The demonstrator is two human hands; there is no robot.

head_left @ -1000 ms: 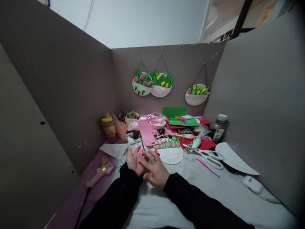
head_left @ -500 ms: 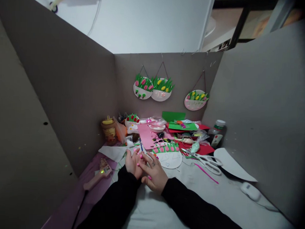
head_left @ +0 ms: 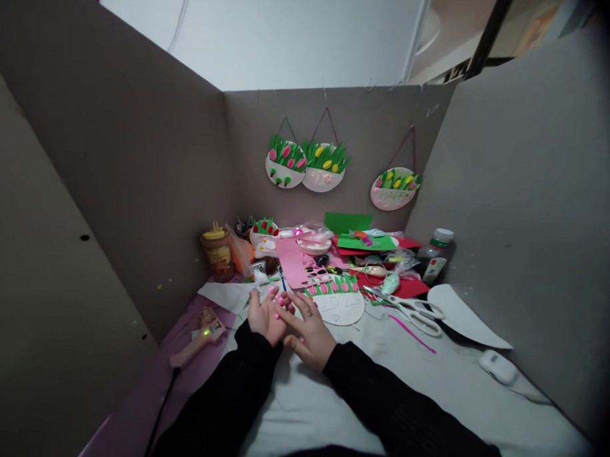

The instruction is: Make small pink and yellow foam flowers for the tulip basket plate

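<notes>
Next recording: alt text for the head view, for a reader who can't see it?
Two bare hands in black sleeves touch above a cluttered craft desk: the left hand is open, and the right hand rests its fingers on it. A pink glue gun lies left of them; a tulip paper-plate craft and scissors lie beyond.

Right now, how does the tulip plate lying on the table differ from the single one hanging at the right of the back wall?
The table plate lies flat just beyond the right hand; the hanging plate hangs upright. The table plate carries pink tulips, the hanging plate yellow ones. The table plate's lower half looks white, the hanging plate's pinkish. Both are round with a green grass fringe.
</notes>
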